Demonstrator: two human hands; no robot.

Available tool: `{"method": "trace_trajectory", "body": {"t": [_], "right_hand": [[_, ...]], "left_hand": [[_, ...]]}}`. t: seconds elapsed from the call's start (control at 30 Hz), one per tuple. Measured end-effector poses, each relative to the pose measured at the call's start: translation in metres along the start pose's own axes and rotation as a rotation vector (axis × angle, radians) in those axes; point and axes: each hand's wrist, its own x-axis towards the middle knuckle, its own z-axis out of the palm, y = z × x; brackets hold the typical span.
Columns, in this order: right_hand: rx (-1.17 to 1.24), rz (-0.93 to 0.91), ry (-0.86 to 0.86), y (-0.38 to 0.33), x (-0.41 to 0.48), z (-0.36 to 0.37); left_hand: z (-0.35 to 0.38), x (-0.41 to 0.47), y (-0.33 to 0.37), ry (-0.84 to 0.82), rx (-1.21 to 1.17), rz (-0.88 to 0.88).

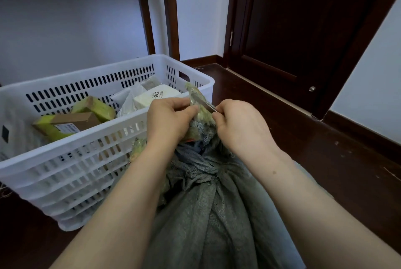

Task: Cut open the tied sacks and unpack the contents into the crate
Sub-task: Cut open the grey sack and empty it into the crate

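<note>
Here we are: the grey woven sack (208, 214) stands on the dark wooden floor (325, 149) right at six o'clock, knotted tight at its neck (201, 173), its frayed yellow-green top (196, 93) poking up at centre. The left hand (168, 120) has its grip curled round that top, while the right hand (240, 125) has its grip pinched on a slim metal blade (204, 103) whose tip lies against the fabric. At nine o'clock, touching the sack, sits the white slotted crate (71, 173), already part-filled. A white box (156, 96) inside reads "2002", the smaller print beside it too fine to read. There are green packets (95, 108) and a brown carton (76, 120) with an unreadable label. The crate's near rim runs just under the left wrist. Open floor stretches out at three o'clock, and a dark door (293, 30) stands at one o'clock.
</note>
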Motion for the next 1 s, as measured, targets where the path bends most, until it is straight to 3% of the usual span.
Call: {"method": "trace_trajectory", "body": {"t": [0.3, 1.0], "right_hand": [[-0.164, -0.066, 0.101, -0.008, -0.010, 0.013], [-0.264, -0.179, 0.091, -0.011, -0.015, 0.024]], "left_hand": [[-0.003, 0.000, 0.008, -0.006, 0.237, 0.048], [-0.010, 0.001, -0.006, 0.040, 0.249, -0.008]]}}
